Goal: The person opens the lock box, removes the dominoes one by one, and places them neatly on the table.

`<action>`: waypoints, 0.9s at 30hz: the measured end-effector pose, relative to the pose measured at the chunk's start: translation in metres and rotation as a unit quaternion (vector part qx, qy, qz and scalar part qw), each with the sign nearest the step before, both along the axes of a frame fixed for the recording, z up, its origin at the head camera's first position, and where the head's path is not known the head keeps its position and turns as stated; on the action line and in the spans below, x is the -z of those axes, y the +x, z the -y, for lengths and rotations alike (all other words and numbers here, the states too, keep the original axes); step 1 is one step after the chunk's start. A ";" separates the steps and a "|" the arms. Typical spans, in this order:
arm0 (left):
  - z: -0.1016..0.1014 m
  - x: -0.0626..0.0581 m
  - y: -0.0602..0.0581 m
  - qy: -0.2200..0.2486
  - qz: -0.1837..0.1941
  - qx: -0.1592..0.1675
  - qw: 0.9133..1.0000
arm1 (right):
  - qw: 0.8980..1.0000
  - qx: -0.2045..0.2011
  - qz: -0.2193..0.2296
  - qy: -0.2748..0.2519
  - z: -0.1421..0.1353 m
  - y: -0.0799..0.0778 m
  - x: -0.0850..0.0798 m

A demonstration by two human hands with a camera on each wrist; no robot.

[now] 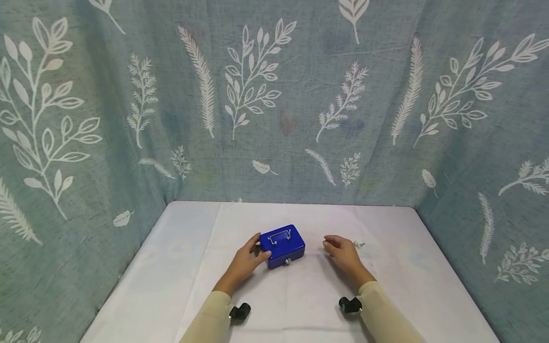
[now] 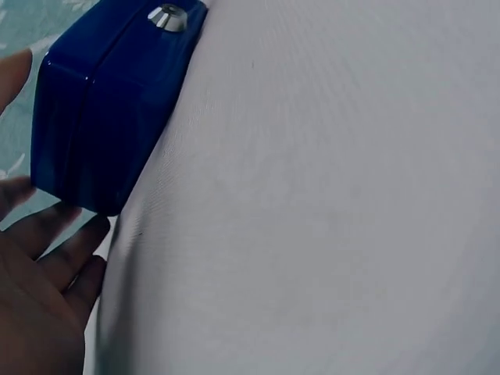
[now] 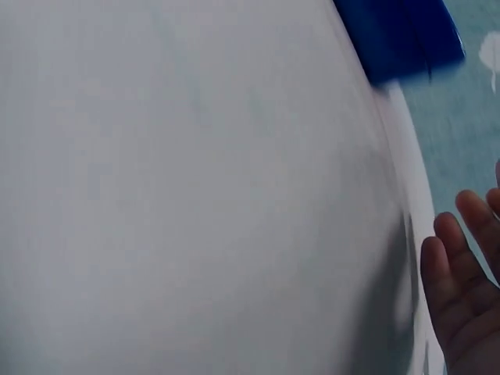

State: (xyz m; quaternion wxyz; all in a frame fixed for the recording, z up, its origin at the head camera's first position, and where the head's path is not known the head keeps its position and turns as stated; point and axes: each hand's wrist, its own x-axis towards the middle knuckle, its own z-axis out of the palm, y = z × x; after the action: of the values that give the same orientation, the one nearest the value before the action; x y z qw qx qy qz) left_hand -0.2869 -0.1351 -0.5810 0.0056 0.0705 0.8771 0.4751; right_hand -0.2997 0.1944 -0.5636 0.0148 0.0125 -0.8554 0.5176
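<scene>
Keys (image 1: 359, 245) beside empty, relaxed right hand (image 1: 346, 253); left hand (image 1: 245, 262) loosely spread against blue box (image 1: 288, 248).

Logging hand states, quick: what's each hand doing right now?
Left hand: open, relaxed fingers at the left end of the blue box.
Right hand: open, fingers loose, holding nothing.
</scene>
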 end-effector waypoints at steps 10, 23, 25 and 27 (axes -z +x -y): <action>0.005 0.004 0.005 0.093 -0.018 -0.016 0.995 | 0.988 0.073 -0.037 0.131 -0.048 -0.006 -0.012; 0.003 0.013 0.007 0.099 -0.030 -0.017 0.994 | 0.949 0.040 -0.006 0.313 -0.073 -0.014 -0.010; 0.003 0.014 0.007 0.097 -0.033 -0.017 0.995 | 0.947 0.042 0.003 0.317 -0.073 -0.015 -0.009; 0.003 0.015 0.007 0.095 -0.033 -0.017 0.995 | 0.949 0.044 0.007 0.313 -0.073 -0.016 -0.009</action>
State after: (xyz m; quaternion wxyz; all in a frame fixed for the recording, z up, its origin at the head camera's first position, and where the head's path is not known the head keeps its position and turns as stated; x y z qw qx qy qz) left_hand -0.2798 -0.1382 -0.5956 -0.0377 0.0717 0.8285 0.5541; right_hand -0.3153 0.2673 -0.5548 0.0263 -0.0245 -0.9743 0.2223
